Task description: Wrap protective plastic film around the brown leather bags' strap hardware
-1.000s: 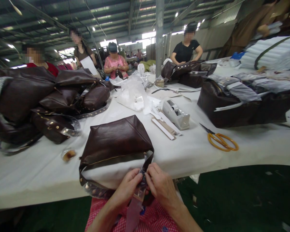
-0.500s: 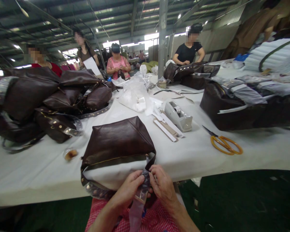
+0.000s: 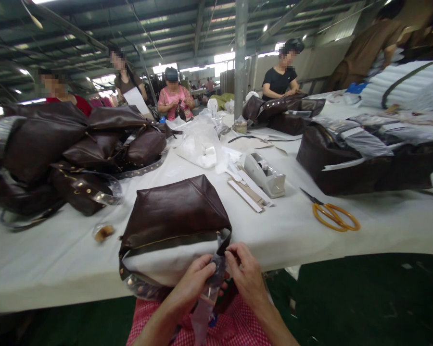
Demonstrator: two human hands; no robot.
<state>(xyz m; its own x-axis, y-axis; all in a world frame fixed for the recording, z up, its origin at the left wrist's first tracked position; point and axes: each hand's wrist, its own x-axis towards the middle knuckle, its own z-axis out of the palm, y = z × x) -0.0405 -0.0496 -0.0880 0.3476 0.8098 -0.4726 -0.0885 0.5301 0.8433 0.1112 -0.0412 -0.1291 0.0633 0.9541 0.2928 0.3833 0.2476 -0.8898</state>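
Observation:
A dark brown leather bag (image 3: 176, 211) lies on its side at the table's near edge, with a gold zipper and a pale sheet along its opening. Its strap (image 3: 219, 264), wrapped in clear plastic film, comes off the right corner and runs down toward my lap. My left hand (image 3: 198, 276) grips the wrapped strap, thumb on top and fingers underneath. At the strap's right edge, my right hand (image 3: 243, 266) has its thumb and fingers pinched together near the bag's corner; what lies between the fingertips is too small to make out. A loose film end (image 3: 202, 317) hangs below.
Orange-handled scissors (image 3: 334, 216) lie to the right. A grey tape dispenser (image 3: 265, 173) stands beside cardboard strips (image 3: 247, 192). Brown bags are heaped at left (image 3: 43, 144), and wrapped bags (image 3: 364, 158) stand at right. Several people work across the table (image 3: 57, 259).
My right hand has shifted slightly, its fingers staying by the strap's edge. My left hand keeps its hold. The whole view has moved a little.

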